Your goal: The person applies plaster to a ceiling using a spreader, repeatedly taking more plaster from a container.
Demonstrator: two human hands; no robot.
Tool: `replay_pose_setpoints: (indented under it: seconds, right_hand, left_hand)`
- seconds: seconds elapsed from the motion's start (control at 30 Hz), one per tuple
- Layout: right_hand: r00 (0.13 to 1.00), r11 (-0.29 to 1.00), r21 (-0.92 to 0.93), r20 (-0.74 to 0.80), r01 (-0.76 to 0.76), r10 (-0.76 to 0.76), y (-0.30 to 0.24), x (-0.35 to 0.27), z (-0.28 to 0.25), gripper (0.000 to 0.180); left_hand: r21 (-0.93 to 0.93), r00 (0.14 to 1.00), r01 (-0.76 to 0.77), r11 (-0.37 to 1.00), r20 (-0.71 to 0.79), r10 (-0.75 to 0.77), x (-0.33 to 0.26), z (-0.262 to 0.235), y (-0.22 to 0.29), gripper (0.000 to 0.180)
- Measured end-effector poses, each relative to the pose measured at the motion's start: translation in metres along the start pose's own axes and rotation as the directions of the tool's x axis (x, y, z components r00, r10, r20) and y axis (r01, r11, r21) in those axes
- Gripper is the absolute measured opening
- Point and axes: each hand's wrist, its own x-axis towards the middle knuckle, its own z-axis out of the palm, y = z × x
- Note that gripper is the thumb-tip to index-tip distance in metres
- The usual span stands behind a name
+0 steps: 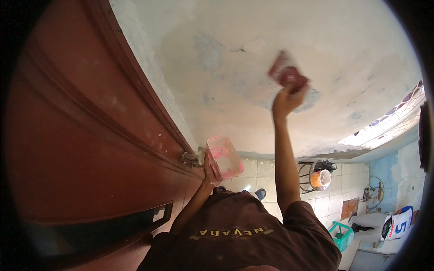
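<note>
Right of the door: dark red piece at the wall, pink tub by the handle

Item 1. Right hand [289,101], closed about a dark red piece [290,77]. Location: well to the right of the brown-red door [86,117], at the patched wall [235,108]. Blur hides the piece's exact kind and whether it touches the plaster. Arm at full stretch, presumably because that spot is far from the body.

Item 2. Left hand [210,174], grasping the side of a clear pink-tinted tub [236,171]. Location: just right of the door's metal handle [191,159]. Mouth faces up, probably to retain the pink matter inside; the low, close hold likely spares the arm and leaves the right side free.

Item 3. Orange-and-white bucket [315,179], black bag [327,165] beside it. Location: right of the door, beyond the tub, near the wall's foot; apparently raised on a dark stand, perhaps for easier access.

Item 4. Green plastic article [347,236] and printed white sack [400,228]. Location: farthest right from the door, well apart from both hands, seemingly set aside there.
</note>
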Motion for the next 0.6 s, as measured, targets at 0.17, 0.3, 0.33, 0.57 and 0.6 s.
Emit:
replay_pose_setpoints:
  seconds: [0.17,0.3,0.33,0.57,0.6]
  right_hand:
    - [0.715,0.933,0.046,0.629,0.357,-0.305,-0.001,-0.085,0.043,0.032]
    - [0.754,0.843,-0.117,0.525,0.525,-0.396,0.0,-0.033,0.068,0.022]
    - [0.773,0.82,-0.165,0.475,0.548,-0.421,-0.018,-0.004,0.069,0.022]
    - [0.818,0.792,-0.209,0.103,0.573,-0.565,-0.079,0.116,0.043,0.023]
    - [0.833,0.812,-0.183,0.118,0.554,-0.541,-0.081,0.111,0.038,0.024]
  left_hand:
    - [0.015,0.998,0.06,0.998,0.009,-0.06,-0.004,0.023,0.002,0.078]
    - [0.064,0.998,0.056,0.996,-0.041,-0.053,-0.005,0.029,0.001,0.077]
    - [0.057,0.999,0.039,0.998,-0.014,-0.039,-0.003,0.028,0.002,0.077]
    - [0.014,0.999,0.033,0.999,0.04,-0.033,-0.006,0.014,-0.002,0.077]
    - [0.023,0.999,0.023,0.999,0.031,-0.023,-0.006,0.013,-0.001,0.077]
